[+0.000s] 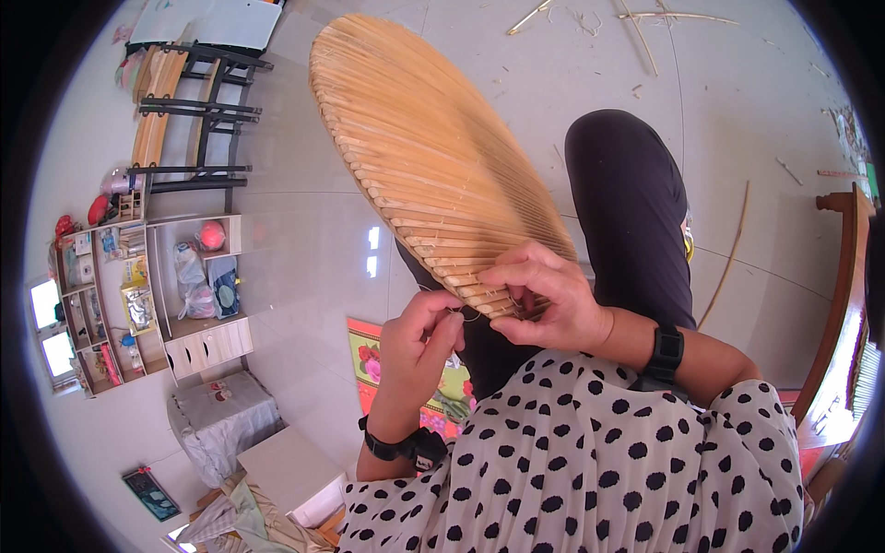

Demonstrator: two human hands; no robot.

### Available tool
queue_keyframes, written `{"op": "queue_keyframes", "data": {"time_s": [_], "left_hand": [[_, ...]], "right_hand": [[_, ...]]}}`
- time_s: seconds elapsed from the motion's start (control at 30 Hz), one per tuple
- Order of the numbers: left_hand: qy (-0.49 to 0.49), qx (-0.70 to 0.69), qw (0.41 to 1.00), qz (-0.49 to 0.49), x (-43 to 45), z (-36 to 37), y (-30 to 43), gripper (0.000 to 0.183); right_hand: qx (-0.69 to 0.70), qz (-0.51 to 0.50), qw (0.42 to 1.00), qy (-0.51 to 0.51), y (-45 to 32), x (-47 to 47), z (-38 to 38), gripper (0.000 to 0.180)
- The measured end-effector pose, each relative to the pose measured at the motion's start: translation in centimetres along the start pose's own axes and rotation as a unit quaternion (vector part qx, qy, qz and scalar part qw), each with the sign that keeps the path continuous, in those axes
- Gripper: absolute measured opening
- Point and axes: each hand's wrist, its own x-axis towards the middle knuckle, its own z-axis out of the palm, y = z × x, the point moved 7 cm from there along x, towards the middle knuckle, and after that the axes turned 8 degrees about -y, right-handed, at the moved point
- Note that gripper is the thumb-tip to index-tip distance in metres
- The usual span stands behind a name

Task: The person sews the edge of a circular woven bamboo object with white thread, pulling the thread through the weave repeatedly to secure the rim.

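Note:
A round, flat tray of sorghum stalks (pixel 429 152), sewn side by side, rests tilted in front of me and leans over my lap. Its near edge shows the rounded cut ends of the stalks. My right hand (pixel 553 297) grips that near edge, fingers on top and thumb along the rim. Just left of the rim, my left hand (pixel 422 339) pinches a thin thread (pixel 473 318) between thumb and forefinger. The thread curves towards the tray's edge; whether a needle is in the fingers cannot be made out. Small stitches run across the stalks.
Loose stalks (pixel 639 38) and bits lie on the tiled floor, with one long stalk (pixel 726 256) at right. A wooden furniture edge (pixel 833 304) borders the right. Shelves (pixel 200 276) and folded black-legged furniture (pixel 200 117) stand left. A floral mat (pixel 366 356) lies below my left hand.

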Motion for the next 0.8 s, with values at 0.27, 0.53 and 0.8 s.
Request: {"op": "queue_keyframes", "data": {"time_s": [0.27, 0.53, 0.8], "left_hand": [[0.013, 0.006, 1.0, -0.004, 0.0, 0.1, -0.1, 0.005], [0.045, -0.043, 0.998, -0.031, 1.0, 0.8, 1.2, 0.008], [0.019, -0.038, 0.999, -0.019, 1.6, 1.4, 2.7, 0.012]], "right_hand": [[0.023, -0.003, 1.0, -0.013, -0.3, 0.1, 0.1, 0.043], [0.001, -0.023, 1.0, -0.018, -0.3, 0.0, -0.1, 0.044], [-0.012, -0.036, 0.999, -0.001, -0.5, -0.1, -0.2, 0.041]]}}
